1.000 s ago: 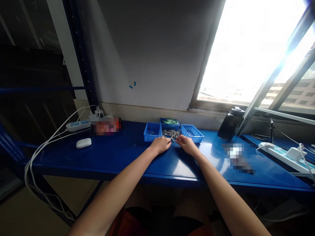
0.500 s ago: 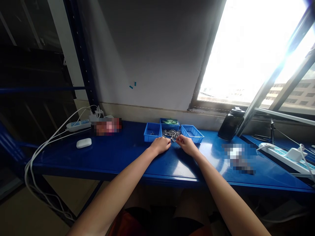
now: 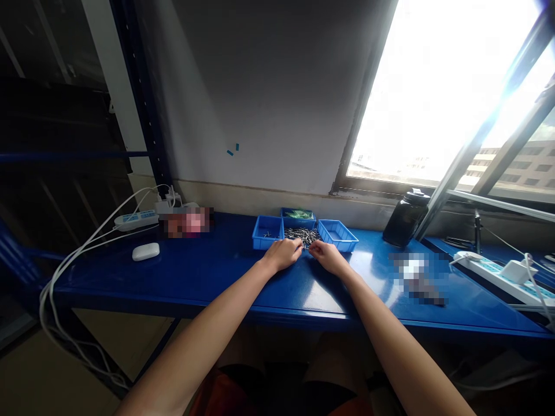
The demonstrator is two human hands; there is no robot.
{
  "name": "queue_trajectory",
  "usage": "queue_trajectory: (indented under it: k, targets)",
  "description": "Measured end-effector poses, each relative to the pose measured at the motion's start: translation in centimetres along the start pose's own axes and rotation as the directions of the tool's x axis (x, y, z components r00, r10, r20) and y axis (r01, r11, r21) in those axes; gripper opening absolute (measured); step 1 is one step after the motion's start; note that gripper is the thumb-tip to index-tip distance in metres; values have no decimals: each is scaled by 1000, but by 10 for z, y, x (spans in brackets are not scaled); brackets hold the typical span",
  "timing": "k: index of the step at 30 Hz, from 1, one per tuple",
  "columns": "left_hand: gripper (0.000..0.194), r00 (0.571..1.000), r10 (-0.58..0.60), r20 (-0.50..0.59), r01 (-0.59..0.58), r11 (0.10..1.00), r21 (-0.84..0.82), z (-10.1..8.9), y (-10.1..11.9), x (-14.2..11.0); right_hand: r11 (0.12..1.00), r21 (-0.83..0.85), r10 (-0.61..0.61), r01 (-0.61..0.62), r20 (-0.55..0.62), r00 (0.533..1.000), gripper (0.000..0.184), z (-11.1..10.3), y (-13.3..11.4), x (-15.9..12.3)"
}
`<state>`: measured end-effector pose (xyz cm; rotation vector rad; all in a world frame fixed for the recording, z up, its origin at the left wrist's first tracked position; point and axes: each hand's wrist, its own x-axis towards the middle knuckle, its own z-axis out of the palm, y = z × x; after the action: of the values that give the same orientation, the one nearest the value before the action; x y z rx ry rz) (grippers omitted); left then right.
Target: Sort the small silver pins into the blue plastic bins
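My left hand (image 3: pixel 282 254) and my right hand (image 3: pixel 326 255) are close together at the near edge of a heap of small metal pieces (image 3: pixel 303 236), which look like screws. Both hands have their fingers curled in a pinch; whatever they hold is too small to make out. Left of the heap is a blue bin (image 3: pixel 267 232) with a few metal pieces inside. Behind it stands another blue bin (image 3: pixel 298 223) holding green, film-like material (image 3: pixel 298 214). To the right sits a lighter blue bin (image 3: pixel 338 236) in which I see nothing.
On the blue table (image 3: pixel 195 277) lie a white case (image 3: pixel 146 252) and a power strip (image 3: pixel 137 219) with white cables at left. At right stand a black bottle (image 3: pixel 406 218) and a second power strip (image 3: pixel 498 274). Two spots are blurred out. A wall and window rise behind.
My right hand has shifted very slightly left, and the fingertips of both hands are now a little closer together. The bins and heap stay where they were; the view has shifted slightly.
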<state>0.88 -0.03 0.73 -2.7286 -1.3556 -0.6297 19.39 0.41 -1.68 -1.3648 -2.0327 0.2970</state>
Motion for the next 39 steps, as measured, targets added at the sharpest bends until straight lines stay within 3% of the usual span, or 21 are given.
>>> queue_trajectory:
  k: [6,14,21,31,39]
  targets:
    - [25,992,104,-70,-110,991,-76,-1,2,0,998,36,-53,51,45,998,27,1,-3,-1]
    - [21,989,141,-44,-145,982,-119,5,-4,4,995,73,-74,70,51,996,28,2,-4,0]
    - [17,987,158,-38,-161,981,-106,-1,2,0,997,74,-41,36,69,997,26,1,-5,1]
    - [14,979,194,-58,-197,979,-55,-6,5,-2,1000,6,-14,14,-4,1000,28,-4,-9,0]
    - [19,982,187,-31,-189,979,-82,-6,6,-3,999,37,20,-21,36,999,37,-6,-11,-1]
